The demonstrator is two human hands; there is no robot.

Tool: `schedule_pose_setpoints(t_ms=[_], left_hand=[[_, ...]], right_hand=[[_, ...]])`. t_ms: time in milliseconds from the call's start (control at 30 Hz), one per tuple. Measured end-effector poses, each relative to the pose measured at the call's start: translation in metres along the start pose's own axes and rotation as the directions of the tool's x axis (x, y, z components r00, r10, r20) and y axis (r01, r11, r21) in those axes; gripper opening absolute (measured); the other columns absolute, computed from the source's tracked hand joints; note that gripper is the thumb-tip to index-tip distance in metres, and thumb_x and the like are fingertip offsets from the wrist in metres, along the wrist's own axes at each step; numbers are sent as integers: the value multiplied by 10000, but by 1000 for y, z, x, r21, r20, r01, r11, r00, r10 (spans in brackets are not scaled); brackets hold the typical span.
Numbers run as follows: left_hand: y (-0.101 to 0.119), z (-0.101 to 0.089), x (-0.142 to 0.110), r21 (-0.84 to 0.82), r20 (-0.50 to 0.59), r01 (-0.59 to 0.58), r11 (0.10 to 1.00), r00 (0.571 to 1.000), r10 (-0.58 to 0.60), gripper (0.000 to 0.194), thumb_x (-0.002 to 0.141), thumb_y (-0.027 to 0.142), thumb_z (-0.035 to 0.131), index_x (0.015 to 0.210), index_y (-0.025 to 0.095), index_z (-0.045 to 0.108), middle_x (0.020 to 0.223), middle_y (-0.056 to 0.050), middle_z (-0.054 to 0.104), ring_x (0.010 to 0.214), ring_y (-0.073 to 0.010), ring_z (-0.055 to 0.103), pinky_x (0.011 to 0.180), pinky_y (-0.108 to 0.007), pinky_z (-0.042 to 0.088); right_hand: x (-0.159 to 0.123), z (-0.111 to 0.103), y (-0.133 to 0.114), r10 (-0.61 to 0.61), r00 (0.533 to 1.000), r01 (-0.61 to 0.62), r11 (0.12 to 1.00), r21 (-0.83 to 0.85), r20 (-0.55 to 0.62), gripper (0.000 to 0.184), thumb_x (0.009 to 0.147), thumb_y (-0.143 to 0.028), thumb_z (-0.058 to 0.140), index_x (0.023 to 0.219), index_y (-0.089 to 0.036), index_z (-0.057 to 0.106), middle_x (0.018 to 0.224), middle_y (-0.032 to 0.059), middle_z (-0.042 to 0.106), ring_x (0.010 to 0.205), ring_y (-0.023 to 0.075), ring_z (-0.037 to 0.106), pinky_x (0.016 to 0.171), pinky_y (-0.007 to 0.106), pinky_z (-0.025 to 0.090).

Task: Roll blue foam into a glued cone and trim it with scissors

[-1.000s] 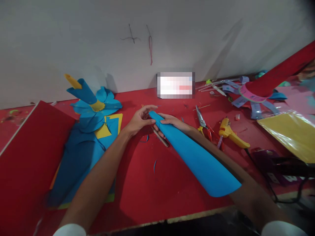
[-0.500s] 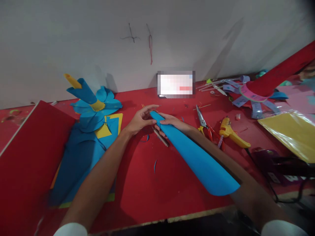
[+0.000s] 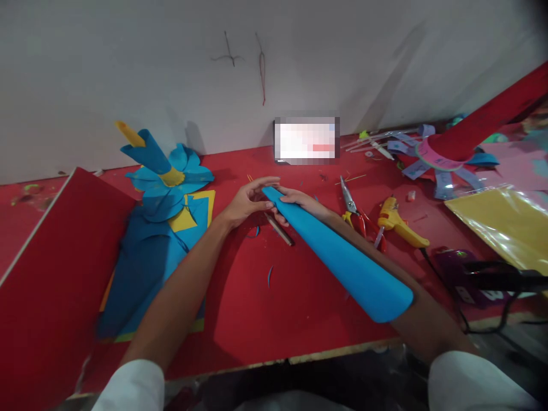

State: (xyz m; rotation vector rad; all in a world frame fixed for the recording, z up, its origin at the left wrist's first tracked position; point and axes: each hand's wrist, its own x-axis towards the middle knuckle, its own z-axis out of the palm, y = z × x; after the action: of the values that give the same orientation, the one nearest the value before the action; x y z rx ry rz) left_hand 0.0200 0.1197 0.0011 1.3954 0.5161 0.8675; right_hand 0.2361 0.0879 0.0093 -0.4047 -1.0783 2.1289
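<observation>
A long blue paper cone (image 3: 338, 257) lies along my right forearm, its narrow tip pointing away from me. My right hand (image 3: 299, 201) is wrapped round the cone near the tip. My left hand (image 3: 247, 202) pinches the tip itself with its fingertips. Both hands hover just above the red table (image 3: 274, 308). A thin brown stick (image 3: 279, 229) lies on the table right under my hands.
A blue and yellow paper flower (image 3: 165, 174) rests on blue sheets at the left, beside a red sheet (image 3: 47, 279). Scissors (image 3: 353, 208), a yellow glue gun (image 3: 398, 222), a yellow plastic-wrapped sheet (image 3: 505, 225) and a red cone (image 3: 483, 125) with paper strips lie at the right.
The rolled cone has grown narrower, its wide end smaller. My hands kept their grip at the tip. The view shifted slightly, showing more of my sleeves.
</observation>
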Motion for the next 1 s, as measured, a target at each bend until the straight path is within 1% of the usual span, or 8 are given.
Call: schedule_pose_setpoints(t_ms=[167, 267, 367, 467, 633, 800, 867, 1000], left_hand=[[0, 2, 1, -4, -32, 19, 1000, 999, -19, 567, 769, 306, 954, 1284, 220, 733, 1039, -60, 775, 703, -134, 746, 724, -252, 613], [2, 1, 2, -12, -27, 23, 1000, 999, -23, 547, 752, 301, 965, 1232, 206, 720, 971, -30, 753, 577, -102, 698, 623, -235, 595], [2, 1, 1, -24, -16, 41, 999, 999, -42, 554, 775, 327, 949, 1245, 197, 687, 917, -15, 731, 532, -94, 672, 547, -216, 562], [1, 1, 1, -14, -38, 38, 999, 999, -38, 548, 776, 339, 948, 1230, 190, 680, 951, -24, 731, 524, -76, 654, 519, -204, 542], [2, 2, 1, -7, -79, 27, 1000, 996, -28, 549, 756, 360, 960, 1196, 189, 681, 1018, -30, 715, 514, -62, 642, 505, -215, 537], [0, -1, 0, -27, -71, 2, 1000, 997, -4, 537, 793, 333, 940, 1234, 210, 659, 967, -4, 689, 500, -73, 645, 473, -217, 519], [-2, -2, -1, -33, -74, -1, 999, 997, -1, 545, 806, 344, 931, 1251, 223, 639, 886, 19, 668, 472, -77, 625, 451, -214, 496], [-3, -5, 0, -32, -96, 18, 999, 995, -21, 572, 788, 373, 942, 1247, 241, 627, 811, 44, 624, 480, -83, 598, 460, -219, 484]], right_hand=[[-5, 4, 4, 64, 998, -66, 996, -58, -29, 284, 987, -413, 665, 1135, -194, 562, 888, 37, 721, 657, 156, 693, 579, 279, 635], [-10, 10, 4, 136, 990, -139, 985, -106, -36, 436, 1042, -621, 531, 1112, -197, 606, 872, 74, 730, 663, 187, 689, 527, 296, 616], [-14, 18, 1, 198, 980, -201, 970, -135, -30, 563, 1039, -707, 457, 1093, -174, 627, 834, 95, 730, 640, 209, 679, 475, 309, 588], [-14, 22, -2, 178, 982, -186, 971, -151, -66, 530, 1017, -680, 549, 1100, -161, 622, 873, 112, 750, 713, 219, 707, 555, 310, 621], [-12, 18, -1, 108, 991, -119, 980, -158, -77, 552, 909, -584, 772, 1227, -183, 565, 1141, 134, 755, 790, 214, 747, 660, 335, 663], [-13, 16, -1, 115, 993, -114, 985, -132, -1, 646, 922, -530, 774, 1406, -210, 491, 1193, 135, 739, 829, 218, 767, 604, 327, 661], [-14, 17, -1, 128, 991, -123, 984, -130, 28, 712, 908, -547, 793, 1448, -220, 462, 1219, 139, 738, 851, 218, 773, 651, 337, 670], [-11, 16, 5, 92, 996, -93, 978, -185, -12, 745, 851, -636, 820, 1394, -231, 509, 1153, 110, 745, 841, 211, 758, 705, 344, 658]])
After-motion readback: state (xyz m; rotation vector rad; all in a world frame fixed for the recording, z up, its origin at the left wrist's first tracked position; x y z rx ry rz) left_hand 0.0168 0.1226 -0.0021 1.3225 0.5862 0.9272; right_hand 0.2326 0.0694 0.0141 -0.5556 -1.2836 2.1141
